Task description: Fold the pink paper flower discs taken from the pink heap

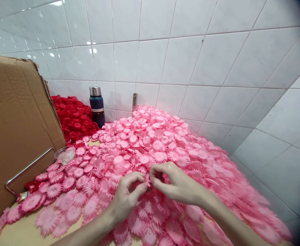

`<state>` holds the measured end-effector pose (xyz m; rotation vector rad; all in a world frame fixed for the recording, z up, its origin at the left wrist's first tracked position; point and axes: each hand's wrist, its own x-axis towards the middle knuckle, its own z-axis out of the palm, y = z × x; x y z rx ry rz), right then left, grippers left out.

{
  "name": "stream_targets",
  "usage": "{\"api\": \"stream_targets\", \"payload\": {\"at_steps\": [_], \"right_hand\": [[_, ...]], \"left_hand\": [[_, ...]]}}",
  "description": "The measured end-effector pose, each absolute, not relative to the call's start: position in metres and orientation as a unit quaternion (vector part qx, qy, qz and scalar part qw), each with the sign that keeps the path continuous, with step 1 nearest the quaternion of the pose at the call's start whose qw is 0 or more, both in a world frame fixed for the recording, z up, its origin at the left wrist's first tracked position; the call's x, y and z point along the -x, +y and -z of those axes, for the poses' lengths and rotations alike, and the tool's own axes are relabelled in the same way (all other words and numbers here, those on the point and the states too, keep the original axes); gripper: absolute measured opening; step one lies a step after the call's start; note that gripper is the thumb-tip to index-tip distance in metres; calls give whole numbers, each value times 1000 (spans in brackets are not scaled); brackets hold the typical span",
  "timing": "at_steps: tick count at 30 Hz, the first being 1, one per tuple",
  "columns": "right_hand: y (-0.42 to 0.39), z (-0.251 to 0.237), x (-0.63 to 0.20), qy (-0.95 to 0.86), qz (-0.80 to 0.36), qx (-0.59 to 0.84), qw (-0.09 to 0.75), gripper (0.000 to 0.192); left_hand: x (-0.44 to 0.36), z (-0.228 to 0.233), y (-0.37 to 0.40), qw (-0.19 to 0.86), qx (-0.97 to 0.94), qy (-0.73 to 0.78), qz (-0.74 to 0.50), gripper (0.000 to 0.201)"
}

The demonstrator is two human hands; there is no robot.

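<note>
Where the two forearms come up from the bottom edge of the frame, the left hand [126, 198] and right hand [174, 184] meet at lower centre, fingertips pinched together on one small pink flower [147, 181] held between them. That flower sits just above the pink heap [165, 143], partly hidden by the thumbs, so its shape cannot be told clearly. Both hands have their fingers curled inward and clamped on the piece, thumb against forefinger.

Loose pink pieces lie flat on the table [24, 232] at lower left, thinning out toward the bare wood. Left of them a metal rod [27, 169] bends along the foot of a cardboard sheet [14, 130], which stands upright and fills the left side. A clear cup [65, 154] rests near the rod's upper end, at the edge of the pink pieces.

Farther back, a red heap [74, 118] lies beside the cardboard, with a dark bottle [97, 106] just right of it, standing upright against the tiled wall [190, 58].
</note>
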<state>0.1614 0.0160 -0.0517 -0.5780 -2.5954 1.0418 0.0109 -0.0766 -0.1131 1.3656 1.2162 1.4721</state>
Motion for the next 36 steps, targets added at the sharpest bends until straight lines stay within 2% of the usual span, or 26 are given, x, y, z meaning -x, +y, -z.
{"api": "stream_targets", "payload": {"at_steps": [7, 11, 21, 26, 32, 36], "right_hand": [[15, 57, -164, -929, -281, 192, 146, 9], [14, 57, -165, -937, -258, 189, 137, 13], [21, 50, -167, -908, -349, 191, 134, 17], [23, 56, -166, -926, -296, 176, 155, 15], [19, 61, -167, -946, -180, 195, 185, 12], [18, 59, -166, -949, -157, 201, 185, 12]], "left_hand": [[-12, 111, -78, 392, -531, 490, -570, 19], [-14, 113, -78, 394, -524, 489, -575, 20], [-14, 111, -78, 415, -542, 480, -551, 23], [-12, 112, -79, 425, -532, 485, -548, 22], [-14, 112, -80, 458, -497, 483, -557, 21], [-15, 110, -80, 453, -489, 496, -557, 20]]}}
